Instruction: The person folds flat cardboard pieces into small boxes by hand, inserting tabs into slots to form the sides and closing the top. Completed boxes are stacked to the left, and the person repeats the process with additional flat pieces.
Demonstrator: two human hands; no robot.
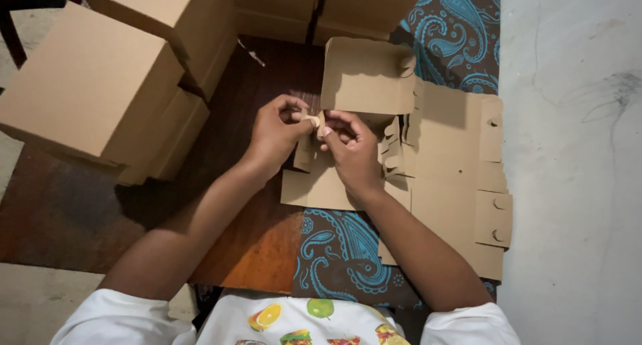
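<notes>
We see a flat box sheet (441, 178) of matt brown cardboard, like the folded boxes (93, 84). The floor (261, 245) is shiny dark wood. The patterned mat (348, 251) is soft cloth. The wall (575, 171) looks rough.

Supporting surface: a dark brown wooden board (261, 204), worn orange toward the lower centre of the frame. A blue paisley cloth (348, 251) lies at lower centre and upper right. Folded cardboard boxes (100, 84) stand stacked at upper left. Flat cardboard blanks (455, 184) lie at centre right. A grey wall (575, 184) borders the right edge.
</notes>
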